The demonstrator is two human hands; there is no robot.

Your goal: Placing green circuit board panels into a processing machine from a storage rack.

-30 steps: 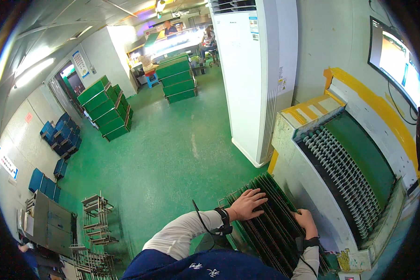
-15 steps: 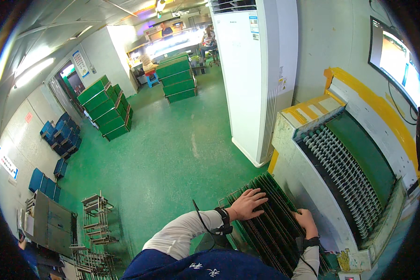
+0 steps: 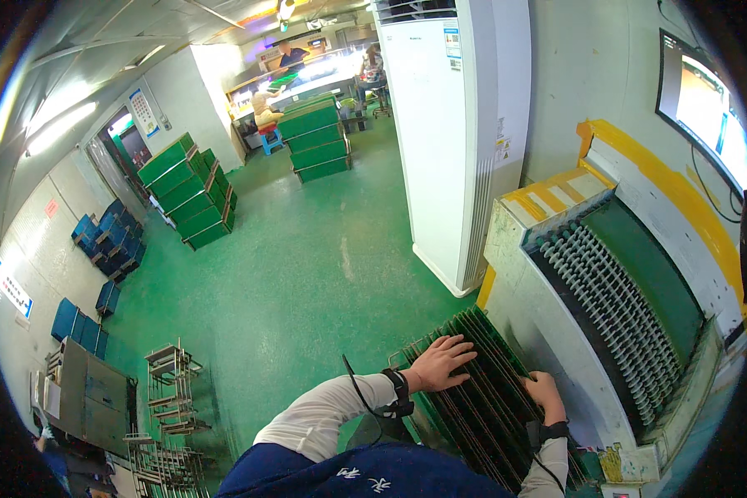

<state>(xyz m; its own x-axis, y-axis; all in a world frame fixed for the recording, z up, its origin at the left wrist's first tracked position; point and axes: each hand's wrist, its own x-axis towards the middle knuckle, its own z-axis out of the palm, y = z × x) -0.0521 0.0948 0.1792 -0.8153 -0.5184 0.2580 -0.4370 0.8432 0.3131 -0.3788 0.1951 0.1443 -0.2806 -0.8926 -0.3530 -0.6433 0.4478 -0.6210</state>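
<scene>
Thin dark-green panels [image 3: 483, 398], likely circuit boards, stand on edge, packed side by side in a rack directly in front of me. My left hand [image 3: 442, 363] lies across their upper edges, its fingers spread. At the stack's right side, the curled fingers of my right hand [image 3: 544, 392] grip the edge of an outer panel. Part of the rack's wire frame [image 3: 396, 358] shows beside my left wrist. My forearms and the tight packing hide the lower parts of the panels.
Right of the stack stands a roller conveyor machine [image 3: 610, 307] carrying a large green panel [image 3: 639, 278]. A tall white cabinet unit [image 3: 444, 149] rises beyond. Metal racks [image 3: 170, 390] stand at left. Green stacks [image 3: 189, 195], blue bins [image 3: 108, 241] and seated people are farther off.
The green panel on the conveyor has slid slightly to the right, away from the stack. In the background a person now leans over the bright bench with a green panel. My hands stay put.
</scene>
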